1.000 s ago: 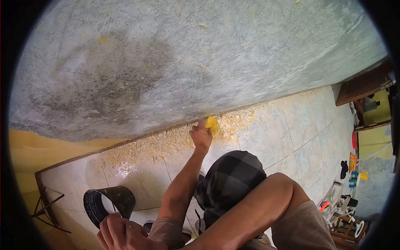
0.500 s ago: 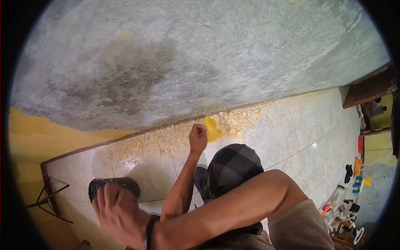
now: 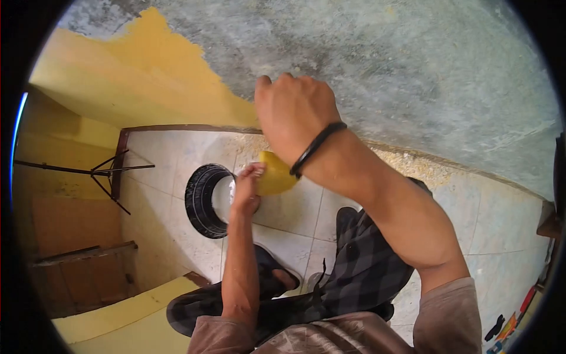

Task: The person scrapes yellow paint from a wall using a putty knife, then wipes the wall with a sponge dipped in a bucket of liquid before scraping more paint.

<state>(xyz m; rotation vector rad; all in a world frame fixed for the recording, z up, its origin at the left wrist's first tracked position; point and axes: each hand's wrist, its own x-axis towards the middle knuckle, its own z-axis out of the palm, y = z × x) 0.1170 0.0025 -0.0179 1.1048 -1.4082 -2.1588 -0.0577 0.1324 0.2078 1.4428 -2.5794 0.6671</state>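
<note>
My left hand (image 3: pixel 247 187) pinches a flat yellow piece (image 3: pixel 276 176) by its left edge, just right of a black bucket (image 3: pixel 199 203). White material shows inside the bucket beside my fingers. In front of the wall, my right hand (image 3: pixel 299 115) is closed with its back toward me and a black band at the wrist. Whatever its fingers hold, if anything, is hidden. Beyond it rises the wall (image 3: pixel 377 76), bare grey with yellow paint (image 3: pixel 159 76) on its left part. My right wrist covers part of the yellow piece.
Pale yellow flakes (image 3: pixel 407 162) lie along the foot of the wall on the tiled floor (image 3: pixel 289 215). A black tripod stand (image 3: pixel 109 172) stands at the left, near a wooden door (image 3: pixel 76 248). Several small items (image 3: pixel 507 327) sit at the lower right.
My view has swung left. My right hand has gone from beside the bucket up to the wall. My left hand, still holding the yellow piece, is now close to the bucket.
</note>
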